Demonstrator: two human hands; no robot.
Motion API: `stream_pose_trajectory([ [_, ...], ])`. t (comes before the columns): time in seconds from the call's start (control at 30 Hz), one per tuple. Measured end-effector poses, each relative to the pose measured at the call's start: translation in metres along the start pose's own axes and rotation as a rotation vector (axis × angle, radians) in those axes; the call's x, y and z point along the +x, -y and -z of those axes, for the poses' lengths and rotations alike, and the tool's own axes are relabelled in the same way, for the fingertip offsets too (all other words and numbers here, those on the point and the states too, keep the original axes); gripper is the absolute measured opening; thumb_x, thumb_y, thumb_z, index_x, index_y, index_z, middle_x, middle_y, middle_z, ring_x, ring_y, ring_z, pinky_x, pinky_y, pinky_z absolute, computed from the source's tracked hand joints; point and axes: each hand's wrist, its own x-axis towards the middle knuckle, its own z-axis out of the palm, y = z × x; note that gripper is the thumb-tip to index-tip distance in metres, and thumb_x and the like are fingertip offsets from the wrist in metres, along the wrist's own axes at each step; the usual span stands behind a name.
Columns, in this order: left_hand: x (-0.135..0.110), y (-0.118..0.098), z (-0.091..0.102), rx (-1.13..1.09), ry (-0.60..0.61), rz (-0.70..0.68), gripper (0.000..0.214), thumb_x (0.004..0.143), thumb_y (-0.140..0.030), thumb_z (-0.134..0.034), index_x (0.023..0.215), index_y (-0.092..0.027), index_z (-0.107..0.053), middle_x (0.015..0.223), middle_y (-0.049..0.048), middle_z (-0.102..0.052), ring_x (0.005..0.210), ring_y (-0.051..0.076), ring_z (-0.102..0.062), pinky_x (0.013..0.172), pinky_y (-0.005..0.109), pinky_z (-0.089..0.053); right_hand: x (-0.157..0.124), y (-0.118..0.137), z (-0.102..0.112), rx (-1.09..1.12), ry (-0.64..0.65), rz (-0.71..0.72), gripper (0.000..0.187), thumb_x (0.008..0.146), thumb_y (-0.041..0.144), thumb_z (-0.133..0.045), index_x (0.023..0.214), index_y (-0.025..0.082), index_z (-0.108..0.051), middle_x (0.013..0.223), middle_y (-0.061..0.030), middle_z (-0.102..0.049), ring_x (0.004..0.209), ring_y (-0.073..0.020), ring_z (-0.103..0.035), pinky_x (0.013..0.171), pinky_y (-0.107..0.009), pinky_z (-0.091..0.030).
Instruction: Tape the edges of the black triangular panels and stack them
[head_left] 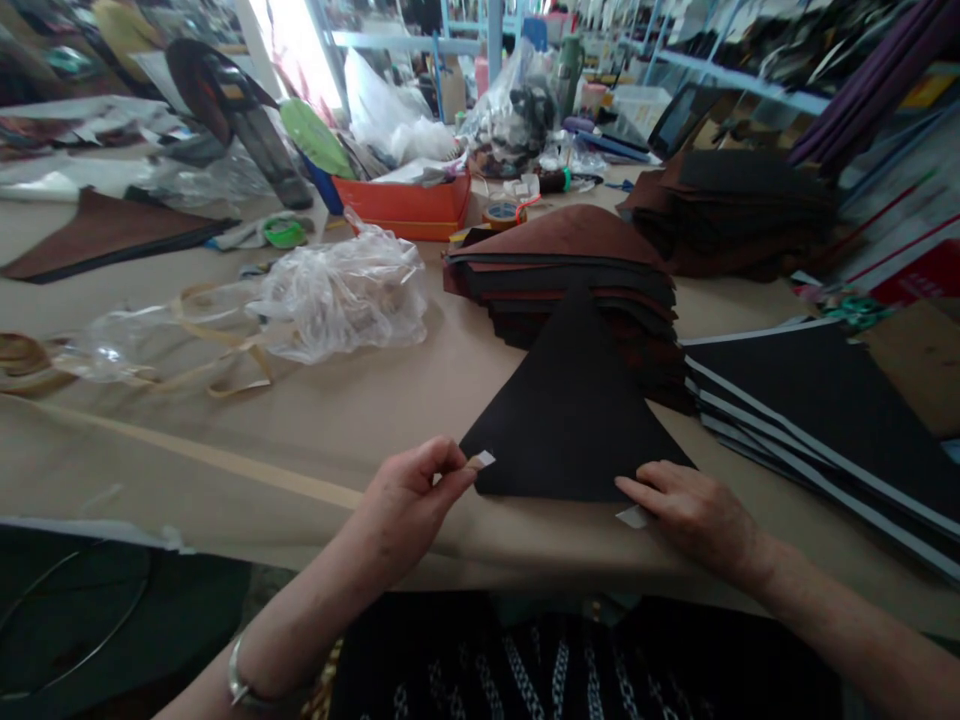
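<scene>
- Left hand (pixel 412 490): forearm slanting in from lower left, thumb and fingertips pinching a pale strip (pixel 484 460) at the black panel's (pixel 570 425) near-left corner.
- Right hand (pixel 694 510): palm down, fingers bent on the near-right corner; cannot tell whether it grips the pale tab (pixel 634 516) beneath.
- Panel: on the table (pixel 360 410), between both hands.

"What stands beyond the table (pixel 420 400)?"
"Light-blue shelving (pixel 742 80), loaded, past its far edge and along its right."
"Where's the brightest light?"
"A glaring white opening (pixel 301 30) past the table's far edge, toward its left."
"And below its near edge?"
"A dark green surface (pixel 199 590), too dim to identify."
</scene>
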Motion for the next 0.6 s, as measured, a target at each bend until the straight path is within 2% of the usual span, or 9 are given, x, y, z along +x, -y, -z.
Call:
stream_pose_trajectory([
  [0.1,-0.007,-0.009,-0.009,0.019,0.161,0.040,0.022,0.078,-0.033,-0.058,0.062,-0.019,-0.053,0.057,-0.0038,-0.047,0.056,0.011,-0.039,0.052,0.024,-0.030,-0.005,0.000,0.002,0.033,-0.004,-0.072,0.038,0.083,0.007,-0.043,0.111,0.020,-0.066,0.084,-0.0084,-0.063,0.075,-0.0182,-0.057,0.067,-0.030,-0.046],
  [0.2,-0.009,-0.021,-0.028,-0.073,0.335,0.120,0.019,0.077,-0.032,-0.057,0.063,-0.019,-0.054,0.058,-0.0027,-0.050,0.057,0.011,-0.041,0.052,0.025,-0.031,-0.006,0.010,0.017,0.205,-0.007,-0.276,0.033,0.082,0.020,-0.053,0.113,0.019,-0.065,0.088,-0.0082,-0.062,0.077,-0.0188,-0.057,0.070,-0.031,-0.046],
  [0.33,-0.006,-0.036,-0.056,-0.092,0.464,0.235,0.020,0.077,-0.032,-0.054,0.062,-0.018,-0.053,0.054,-0.0046,-0.046,0.052,0.010,-0.038,0.050,0.024,-0.029,0.006,0.042,0.043,0.827,0.005,-0.669,0.027,0.082,0.033,-0.056,0.102,0.019,-0.066,0.081,-0.0040,-0.062,0.072,-0.0144,-0.057,0.066,-0.026,-0.046],
  [0.4,-0.003,-0.041,-0.067,-0.073,0.485,0.246,0.020,0.076,-0.032,-0.055,0.062,-0.018,-0.052,0.053,-0.0051,-0.045,0.052,0.010,-0.037,0.049,0.024,-0.028,0.014,0.055,0.049,1.137,0.034,-0.790,0.024,0.079,0.035,-0.059,0.097,0.019,-0.065,0.077,-0.0012,-0.060,0.068,-0.0125,-0.055,0.062,-0.024,-0.045],
  [0.47,-0.001,-0.045,-0.074,-0.033,0.500,0.235,0.019,0.075,-0.030,-0.055,0.061,-0.018,-0.052,0.053,-0.0054,-0.044,0.052,0.009,-0.037,0.049,0.023,-0.028,0.022,0.061,0.049,1.318,0.041,-0.824,0.024,0.075,0.035,-0.064,0.094,0.019,-0.064,0.075,0.0007,-0.058,0.065,-0.0108,-0.052,0.060,-0.023,-0.043],
  [0.6,0.000,-0.046,-0.081,0.017,0.524,0.209,0.017,0.074,-0.029,-0.053,0.061,-0.018,-0.052,0.053,-0.0054,-0.047,0.051,0.009,-0.039,0.049,0.023,-0.030,0.029,0.063,0.042,1.398,0.051,-0.828,0.012,0.074,0.028,-0.064,0.076,0.017,-0.060,0.069,0.0023,-0.054,0.062,-0.0083,-0.045,0.056,-0.021,-0.037],
])
